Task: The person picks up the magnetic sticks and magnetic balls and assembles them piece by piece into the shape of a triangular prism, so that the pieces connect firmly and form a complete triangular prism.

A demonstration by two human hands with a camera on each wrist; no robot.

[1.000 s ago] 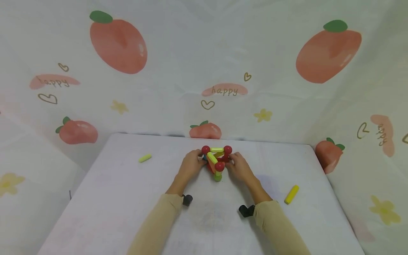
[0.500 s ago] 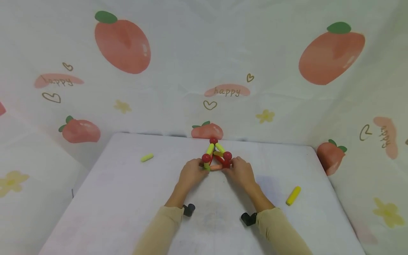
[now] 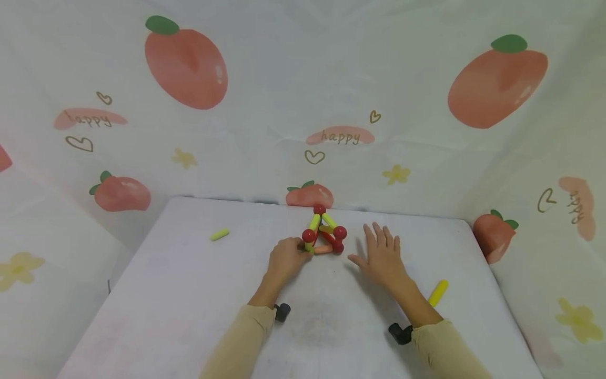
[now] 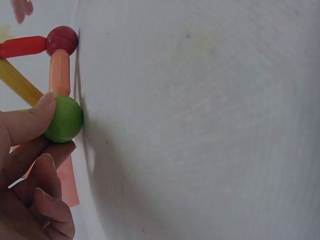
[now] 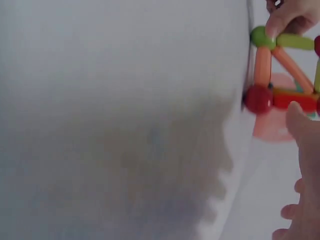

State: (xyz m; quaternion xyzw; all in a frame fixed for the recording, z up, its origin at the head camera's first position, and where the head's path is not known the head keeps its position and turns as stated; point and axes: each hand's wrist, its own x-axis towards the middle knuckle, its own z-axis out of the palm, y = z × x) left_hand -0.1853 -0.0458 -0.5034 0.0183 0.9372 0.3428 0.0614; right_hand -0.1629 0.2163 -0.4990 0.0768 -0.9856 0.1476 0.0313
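Observation:
A toy frame of balls and sticks (image 3: 324,249) stands on the table toward the back, with red balls at its top corners and yellow-green sticks between them. At its lower near-left corner, a green ball (image 4: 65,120) is pinched between thumb and fingers of my left hand (image 3: 285,259). An orange stick (image 4: 60,72) joins that ball to a lower red ball (image 4: 62,40). My right hand (image 3: 382,258) is apart from the frame, to its right, palm down with fingers spread and nothing in it. Part of the frame's back is hidden.
A loose yellow-green stick (image 3: 220,234) lies on the white table (image 3: 189,295) at the left. Toward the right, a longer yellow stick (image 3: 438,292) lies partly behind my right forearm. A cloth printed with fruit (image 3: 189,68) hangs behind the table.
The frame was turned so that one top red ball now points to the back. My right hand then let go of it and moved right, fingers spreading. My left hand stays at the frame.

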